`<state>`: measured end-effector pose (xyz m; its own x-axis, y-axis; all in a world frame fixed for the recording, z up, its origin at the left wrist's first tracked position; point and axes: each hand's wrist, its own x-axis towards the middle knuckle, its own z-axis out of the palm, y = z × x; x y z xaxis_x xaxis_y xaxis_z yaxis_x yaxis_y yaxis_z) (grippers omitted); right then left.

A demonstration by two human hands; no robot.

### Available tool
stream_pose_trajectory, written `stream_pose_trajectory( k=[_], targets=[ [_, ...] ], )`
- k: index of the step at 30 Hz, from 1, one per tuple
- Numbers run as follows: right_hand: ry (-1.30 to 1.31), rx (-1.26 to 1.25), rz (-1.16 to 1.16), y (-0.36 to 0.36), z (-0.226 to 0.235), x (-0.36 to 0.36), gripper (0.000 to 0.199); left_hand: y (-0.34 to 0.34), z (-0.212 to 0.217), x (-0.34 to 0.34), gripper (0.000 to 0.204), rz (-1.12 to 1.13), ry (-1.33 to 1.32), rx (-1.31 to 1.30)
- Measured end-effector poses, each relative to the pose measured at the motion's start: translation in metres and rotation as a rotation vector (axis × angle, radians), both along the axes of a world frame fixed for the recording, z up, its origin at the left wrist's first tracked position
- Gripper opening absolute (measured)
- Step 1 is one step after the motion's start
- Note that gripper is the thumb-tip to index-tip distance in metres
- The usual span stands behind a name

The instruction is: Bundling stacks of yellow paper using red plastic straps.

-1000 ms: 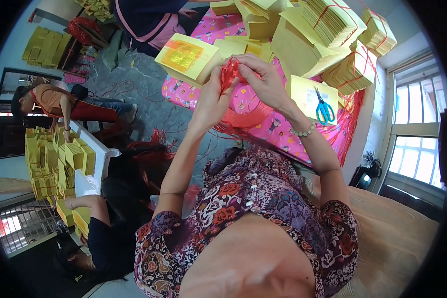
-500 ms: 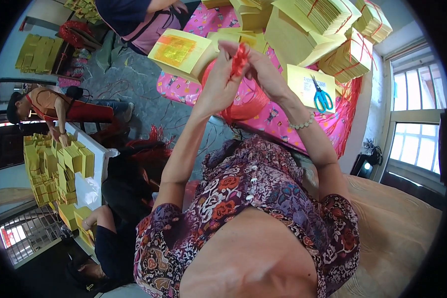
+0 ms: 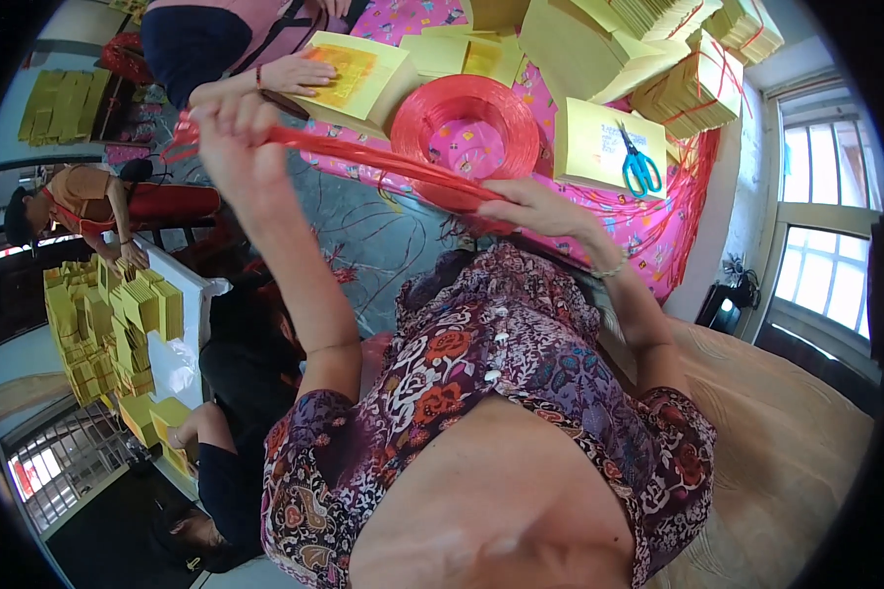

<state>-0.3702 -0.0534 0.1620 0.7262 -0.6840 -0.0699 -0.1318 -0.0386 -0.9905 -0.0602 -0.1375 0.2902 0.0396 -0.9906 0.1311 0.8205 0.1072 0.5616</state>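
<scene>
A bundle of red plastic string (image 3: 383, 161) is stretched between my two hands. At its far left end, my left hand (image 3: 241, 147) is closed round it in a fist, slightly blurred, with loose ends sticking out beyond. My right hand (image 3: 538, 208) pinches the other end, near the table's front edge. Just behind the bundle lies a round red coil of string (image 3: 508, 113) with an open middle. To the right of the coil, blue-handled scissors (image 3: 639, 169) rest on a stack of yellow paper (image 3: 589, 147).
A pink patterned tablecloth (image 3: 550, 257) covers the table. Tied yellow paper bundles (image 3: 692, 88) stand at the far right. Another person's hand (image 3: 300, 74) rests on a yellow stack at the far left. Two more people work at a white table (image 3: 189, 285) on the left.
My hands were close together over the coil; now they are far apart, the left moved left and the right nearer me, string stretched between them. The other person's hand has come onto the yellow stack.
</scene>
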Motion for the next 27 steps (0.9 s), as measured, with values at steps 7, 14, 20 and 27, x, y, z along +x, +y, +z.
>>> stream_pose_trajectory(
  k=[7, 14, 20, 27],
  targets=[
    [0.244, 0.320, 0.054, -0.004, -0.013, -0.117, 0.032, 0.031, -0.083, 0.142, 0.027, 0.289, 0.473, 0.256],
    [0.297, 0.369, -0.004, -0.015, 0.005, -0.146, 0.038, 0.065, -0.265, 0.222, 0.027, 0.601, 0.017, 0.927],
    [0.344, -0.119, 0.081, -0.027, 0.007, -0.086, 0.040, 0.077, -0.232, 0.051, 0.084, 0.734, -2.494, 0.919],
    [0.390, -0.304, 0.319, -0.055, 0.028, -0.021, 0.040, 0.069, -0.107, -0.115, 0.057, -0.166, -1.690, -0.597]
  ],
)
